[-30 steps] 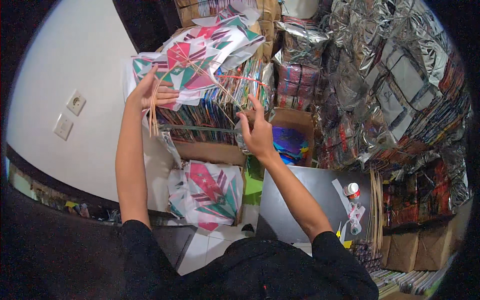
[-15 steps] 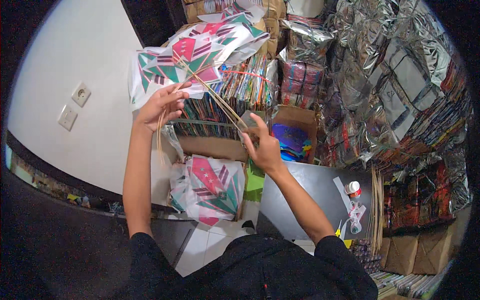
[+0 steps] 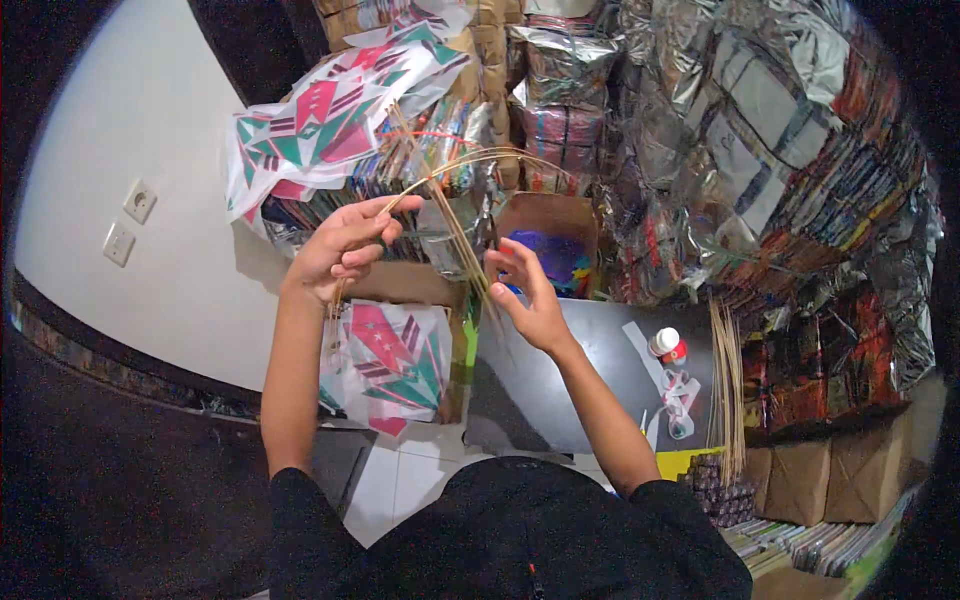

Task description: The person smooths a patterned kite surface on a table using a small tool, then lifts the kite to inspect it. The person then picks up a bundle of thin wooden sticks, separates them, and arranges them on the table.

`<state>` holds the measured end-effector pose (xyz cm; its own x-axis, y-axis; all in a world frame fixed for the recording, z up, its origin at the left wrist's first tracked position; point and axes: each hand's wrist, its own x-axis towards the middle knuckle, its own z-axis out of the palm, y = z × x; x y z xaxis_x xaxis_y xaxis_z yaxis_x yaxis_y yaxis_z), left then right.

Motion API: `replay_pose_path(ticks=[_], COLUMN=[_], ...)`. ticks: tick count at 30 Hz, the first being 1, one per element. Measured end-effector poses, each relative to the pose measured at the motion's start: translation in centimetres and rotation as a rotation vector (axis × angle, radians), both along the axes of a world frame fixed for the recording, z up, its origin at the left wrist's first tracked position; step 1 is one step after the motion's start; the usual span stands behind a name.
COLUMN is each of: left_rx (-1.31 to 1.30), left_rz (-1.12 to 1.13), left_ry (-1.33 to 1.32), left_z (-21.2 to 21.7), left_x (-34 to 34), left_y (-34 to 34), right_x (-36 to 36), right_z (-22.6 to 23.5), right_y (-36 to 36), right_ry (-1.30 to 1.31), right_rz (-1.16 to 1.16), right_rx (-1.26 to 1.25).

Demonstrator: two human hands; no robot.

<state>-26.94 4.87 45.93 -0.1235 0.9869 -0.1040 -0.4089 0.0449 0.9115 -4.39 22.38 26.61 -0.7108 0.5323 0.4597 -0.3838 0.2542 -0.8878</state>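
Counter (image 3: 580, 370) dark, foil packs (image 3: 760, 130) stacked around; your left hand (image 3: 340, 250) pinches bamboo sticks (image 3: 440, 195), right hand (image 3: 530, 295) spread.

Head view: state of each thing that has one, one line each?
Left hand: closed on thin sticks.
Right hand: fingers spread, grip unclear, at the sticks.
Sticks: one bowed into an arc, others straight.
Printed sheet: draped over the stack, crumpled.
Cardboard box: open, blue stuff inside.
Small bottle: red cap on, lying on the grey board.
Stick bundle: loose, untouched.
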Motion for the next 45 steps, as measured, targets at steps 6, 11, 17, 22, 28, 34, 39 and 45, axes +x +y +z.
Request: replay_pose_path(ticks=[6,11,17,22,28,34,39,45], left_rx=[-0.002,0.008,-0.046,-0.062,-0.084,-0.099,-0.175,-0.225], left_rz=[-0.009,-0.038,-0.059,-0.047,-0.115,-0.205,-0.177,-0.213], left_ry=[-0.011,-0.020,-0.007,0.143,0.073,-0.159,-0.118,-0.097], left_z=[-2.1,-5.0,-7.0,-9.1,-11.4,-13.2,-13.0,-14.3], left_x=[6.2,9.9,15.1,17.7,20.0,20.6,20.8,19.5], left_y=[2.5,4.8,8.5,11.7,13.6,13.1,12.6,12.7], right_x=[6.3,12.9,19.8,24.1,26.9,26.9,26.2,26.6], right_z=[1.3,0.6,0.6,-0.1,-1.9,-3.6,-4.0,-3.3], right_y=[2.4,4.0,5.3,5.6,4.2,1.8,0.0,-1.1], right_ry=[0.013,-0.091,-0.125,-0.121,-0.143,-0.209,-0.219,-0.168], right_rz=[0.432,0.377,0.189,-0.005,-0.198,-0.516,-0.793,-0.886], right_rx=[-0.383,-0.488,-0.489,-0.440,-0.404,-0.204,-0.027,-0.016])
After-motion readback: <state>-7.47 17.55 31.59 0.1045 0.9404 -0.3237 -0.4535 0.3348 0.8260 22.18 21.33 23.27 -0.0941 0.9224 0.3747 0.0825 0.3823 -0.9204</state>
